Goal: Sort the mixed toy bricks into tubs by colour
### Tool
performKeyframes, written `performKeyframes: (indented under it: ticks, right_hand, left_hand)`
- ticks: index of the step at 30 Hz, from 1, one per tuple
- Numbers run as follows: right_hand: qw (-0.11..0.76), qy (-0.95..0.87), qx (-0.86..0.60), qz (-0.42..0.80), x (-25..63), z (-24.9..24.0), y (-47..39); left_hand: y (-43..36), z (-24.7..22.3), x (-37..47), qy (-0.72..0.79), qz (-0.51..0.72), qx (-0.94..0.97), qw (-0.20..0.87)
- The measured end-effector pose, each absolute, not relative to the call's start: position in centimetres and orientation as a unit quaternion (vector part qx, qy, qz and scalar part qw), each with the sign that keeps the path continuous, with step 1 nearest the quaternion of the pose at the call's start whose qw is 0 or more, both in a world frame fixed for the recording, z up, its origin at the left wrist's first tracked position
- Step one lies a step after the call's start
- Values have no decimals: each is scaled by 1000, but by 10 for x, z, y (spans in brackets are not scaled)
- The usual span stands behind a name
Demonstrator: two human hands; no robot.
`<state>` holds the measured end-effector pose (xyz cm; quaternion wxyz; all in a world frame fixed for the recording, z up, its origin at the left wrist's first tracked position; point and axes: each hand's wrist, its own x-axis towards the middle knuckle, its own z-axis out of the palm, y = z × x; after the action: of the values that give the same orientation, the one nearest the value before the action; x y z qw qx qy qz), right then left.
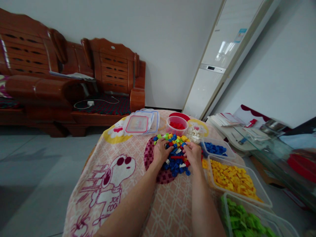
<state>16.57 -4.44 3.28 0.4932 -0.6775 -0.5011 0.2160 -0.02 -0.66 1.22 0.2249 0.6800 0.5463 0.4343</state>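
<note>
A mixed pile of toy building bricks (176, 160), mostly blue with red, yellow, green and white ones, lies on the cloth-covered table. At the pile's left side rests my left hand (161, 152), thumb and fingers apart over the bricks, with nothing plainly held. My right hand (194, 153) is at the pile's right side. Its thumb and fingers are closed at a small blue brick (183, 144); the fingertips are small and partly hidden. Between the hands are loose bricks and a long red piece (177, 157).
On the right stand clear boxes of blue bricks (215, 148), yellow bricks (233, 177) and green bricks (243, 219). Behind the pile are a round tub (177, 120) with red bricks and a heap of white bricks (194, 134). Stacked lids (140, 124) lie at the back left.
</note>
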Motion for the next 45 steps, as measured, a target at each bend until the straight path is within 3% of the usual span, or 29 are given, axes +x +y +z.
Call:
performKeyframes:
  ticks: [7,12,17,22,33,45]
  right_hand:
    - [704,-265,-632,186,201,34,-46]
    - [766,-198,-603,104,220,37,-51]
    - [715,-262,-634,132,211,36,-50]
    - [598,-396,-680,152,181,40,-48]
    - [326,-702,-631,-43,127,36,-48]
    - [324,-685,-652,-37,133,32,-44]
  left_hand:
    - [-7,11,0,545,438,680,222]
    - [-7,10,1,546,440,680,215]
    - [-6,8,1,544,444,680,209]
    - [-6,10,1,546,435,684,210]
    - [-4,5,1,538,456,679,205]
    - [-5,9,1,544,446,679,211]
